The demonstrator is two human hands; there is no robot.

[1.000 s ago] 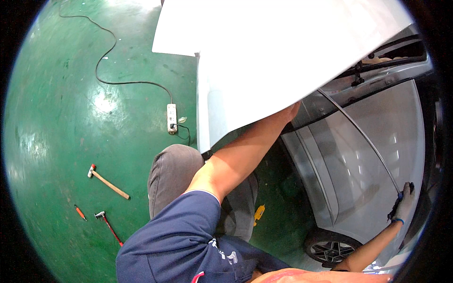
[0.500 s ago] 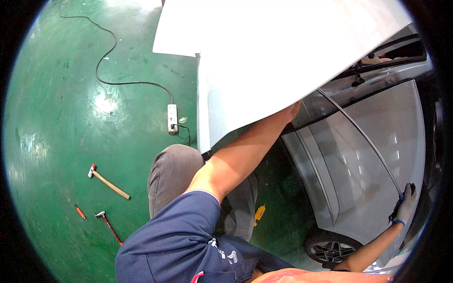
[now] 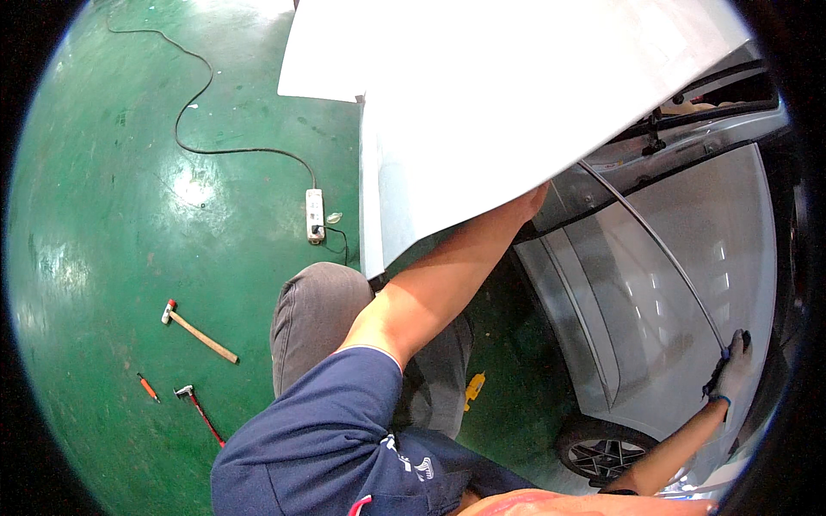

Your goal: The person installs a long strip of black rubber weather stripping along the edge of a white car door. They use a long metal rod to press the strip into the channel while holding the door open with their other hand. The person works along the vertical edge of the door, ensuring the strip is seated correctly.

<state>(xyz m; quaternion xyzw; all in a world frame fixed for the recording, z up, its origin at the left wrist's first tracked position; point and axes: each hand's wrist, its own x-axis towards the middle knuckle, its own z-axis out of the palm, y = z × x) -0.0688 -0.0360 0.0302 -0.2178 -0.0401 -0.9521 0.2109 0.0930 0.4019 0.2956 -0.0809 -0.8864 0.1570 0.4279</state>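
Observation:
A large white car panel (image 3: 482, 112) is raised in front of me. My bare left arm reaches up under its lower edge, and my left hand (image 3: 532, 199) is almost wholly hidden behind the panel. A thin dark rod (image 3: 654, 249) runs from the car's dark upper edge down across the silver car body (image 3: 671, 344). My right hand (image 3: 731, 371), in a grey and black glove, is closed on the rod's lower end, against the silver body. My knee in grey trousers (image 3: 323, 314) is bent below the panel.
On the green floor lie a wooden-handled hammer (image 3: 200, 331), a small red screwdriver (image 3: 148, 388), a red-handled tool (image 3: 200, 410) and a white power strip (image 3: 316, 215) with a black cable (image 3: 206, 142). A yellow object (image 3: 473, 387) lies by my leg. A car wheel (image 3: 602, 451) is at lower right.
My right hand has shifted very slightly on the rod's end. The left arm and the white panel have not moved.

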